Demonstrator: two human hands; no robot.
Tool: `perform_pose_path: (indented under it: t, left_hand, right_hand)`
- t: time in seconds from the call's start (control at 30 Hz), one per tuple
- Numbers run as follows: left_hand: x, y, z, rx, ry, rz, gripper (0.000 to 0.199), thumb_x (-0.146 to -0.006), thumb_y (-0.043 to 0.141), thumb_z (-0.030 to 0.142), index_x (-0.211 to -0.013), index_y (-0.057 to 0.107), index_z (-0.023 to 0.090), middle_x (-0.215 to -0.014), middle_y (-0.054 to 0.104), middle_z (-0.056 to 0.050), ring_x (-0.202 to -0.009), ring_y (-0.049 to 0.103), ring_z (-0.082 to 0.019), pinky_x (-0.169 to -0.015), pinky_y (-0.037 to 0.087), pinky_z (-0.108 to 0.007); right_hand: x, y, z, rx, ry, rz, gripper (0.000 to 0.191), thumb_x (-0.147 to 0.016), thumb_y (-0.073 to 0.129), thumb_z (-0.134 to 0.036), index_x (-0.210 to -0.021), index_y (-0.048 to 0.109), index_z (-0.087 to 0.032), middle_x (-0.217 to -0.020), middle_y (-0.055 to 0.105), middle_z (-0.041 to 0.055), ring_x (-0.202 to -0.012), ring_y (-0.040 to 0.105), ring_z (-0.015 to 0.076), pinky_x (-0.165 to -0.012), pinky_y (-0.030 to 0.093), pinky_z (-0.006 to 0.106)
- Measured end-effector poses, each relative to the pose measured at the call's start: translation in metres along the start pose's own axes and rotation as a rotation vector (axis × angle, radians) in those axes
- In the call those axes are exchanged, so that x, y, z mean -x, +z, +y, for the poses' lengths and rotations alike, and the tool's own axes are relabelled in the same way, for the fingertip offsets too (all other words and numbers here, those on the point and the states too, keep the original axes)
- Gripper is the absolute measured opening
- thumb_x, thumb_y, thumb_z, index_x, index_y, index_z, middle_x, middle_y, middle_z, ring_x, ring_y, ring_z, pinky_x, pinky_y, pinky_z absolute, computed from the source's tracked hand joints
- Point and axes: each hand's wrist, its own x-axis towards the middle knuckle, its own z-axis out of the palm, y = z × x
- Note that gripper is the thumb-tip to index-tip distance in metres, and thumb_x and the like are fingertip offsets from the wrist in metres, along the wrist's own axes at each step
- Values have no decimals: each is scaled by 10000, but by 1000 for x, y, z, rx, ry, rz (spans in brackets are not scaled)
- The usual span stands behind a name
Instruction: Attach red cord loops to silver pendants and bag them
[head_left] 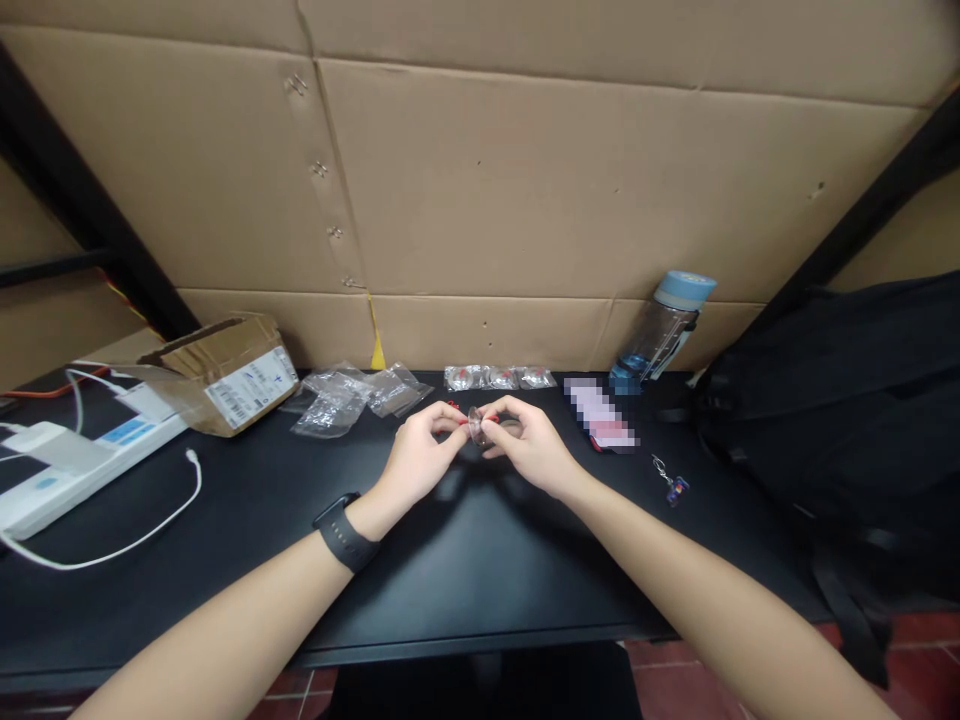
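Note:
Over the middle of the black table point(465, 590), a small clear round piece with red parts point(476, 426) is held between both hands. My left hand point(426, 448), with a dark watch on the wrist, pinches its left side at a red part. The fingers of my right hand point(534, 448) are closed on its right side. Finer details of the piece are too small to tell. Behind the hands, several small clear packets with round items point(501, 378) lie in a row. Crumpled clear plastic bags point(334, 400) are to the left of them.
At the left are an open cardboard box point(251, 385), a white power strip point(82, 475) and a white cable point(150, 545). Rightward are a phone point(600, 412), a blue-lidded bottle point(652, 335), a small charm point(677, 489) and a black bag point(840, 420). Cardboard point(510, 200) stands behind.

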Motion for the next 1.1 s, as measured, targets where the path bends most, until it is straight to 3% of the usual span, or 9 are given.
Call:
perform_pose_path:
  t: [0.17,0.33,0.4,0.5,0.63,0.7,0.83,1.0,1.1]
  left_hand:
    - [0,-3,4,-157,13,7,102,-857,633,305,-921,657,229,-894,780,-4,-877,741,-200,-891,493,-345]
    - [2,-9,21,-475,171,42,154,-884,606,305,-1024,639,250,-899,770,1,-945,704,-223,-971,377,-413]
    - [-2,-19,24,-584,232,81,211,-894,607,353,-1079,616,251,-901,769,-11,-978,683,-243,-986,337,-432]
    - [-14,-46,16,-742,241,147,247,-911,575,375,-1118,601,244,-963,766,-57,-1016,651,-279,-968,326,-440]
    - [-27,-80,-10,-1037,134,79,400,-765,677,303,-1156,622,235,-1174,726,-152,-1117,595,-392,-942,329,-477]
    - [-30,-85,-20,-1129,76,21,400,-773,637,258,-1171,630,224,-1112,742,-163,-1058,630,-389,-923,332,-482]
    - [-30,-82,-19,-1192,53,64,385,-832,499,155,-1183,646,213,-920,762,-146,-914,685,-347,-891,322,-482]
    - [-26,-86,8,-1085,192,232,221,-892,500,227,-990,699,221,-960,771,-125,-989,665,-344,-931,295,-503]
    - [-19,-77,22,-1016,358,107,194,-931,514,284,-927,704,250,-1015,774,-74,-1003,666,-291,-961,309,-473]
  right_hand:
    - [-1,1,-2,-220,131,-51,441,-819,765,-361,-1219,620,-248,-1117,675,53,-811,730,161,-771,658,377]
    - [-2,1,-3,-263,112,-103,510,-720,866,-327,-1187,694,-214,-1111,721,65,-932,726,195,-907,621,395]
    - [-2,1,-2,-242,76,-87,557,-672,898,-288,-1187,697,-215,-1108,730,63,-963,720,200,-914,613,376]
    - [-2,1,-1,-198,98,-76,557,-678,891,-284,-1197,697,-230,-1141,715,60,-830,727,166,-826,632,354]
    - [-3,-5,-1,-104,91,-69,537,-710,864,-311,-1214,692,-243,-1213,689,74,-801,719,158,-796,635,357]
    - [-5,-9,-2,-48,65,-43,528,-707,861,-298,-1204,696,-232,-1201,692,77,-861,717,168,-856,621,365]
    - [-8,-16,-5,30,25,-9,479,-708,847,-268,-1164,712,-211,-1149,698,73,-892,706,163,-917,595,364]
    - [-12,-26,-1,140,11,39,510,-733,824,-299,-1214,684,-204,-1130,700,88,-772,697,151,-735,606,317]
    - [-15,-38,1,254,-60,78,542,-743,815,-283,-1251,642,-209,-1158,700,91,-743,699,143,-729,590,309]
